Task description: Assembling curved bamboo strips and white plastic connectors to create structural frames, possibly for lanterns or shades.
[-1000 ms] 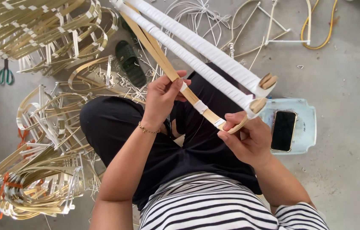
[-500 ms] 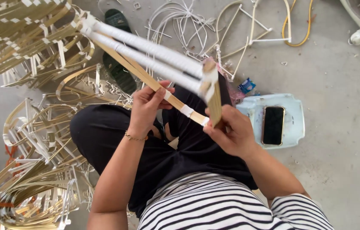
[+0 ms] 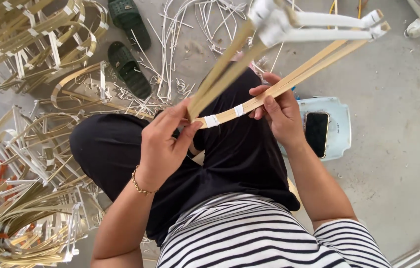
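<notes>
I sit on the floor with a frame of thin bamboo strips (image 3: 289, 82) held over my lap. Its strips meet at a corner bound with white tape near my left thumb, and two white-wrapped rods (image 3: 319, 27) cross its far end. My left hand (image 3: 162, 144) grips the taped corner and the strips that rise from it. My right hand (image 3: 279, 111) pinches the lower strips a little to the right, beside a second white tape band.
Piles of bent bamboo and white strip frames (image 3: 31, 164) fill the floor on my left. A pair of dark green sandals (image 3: 128, 44) and loose white strips (image 3: 185, 34) lie ahead. A pale blue tray (image 3: 339, 134) with a black phone (image 3: 315, 133) sits at my right.
The frame has swung round: its white-wrapped rods, first pointing up-left, now lie across the top right. Both hands have shifted along the strips to the taped corner.
</notes>
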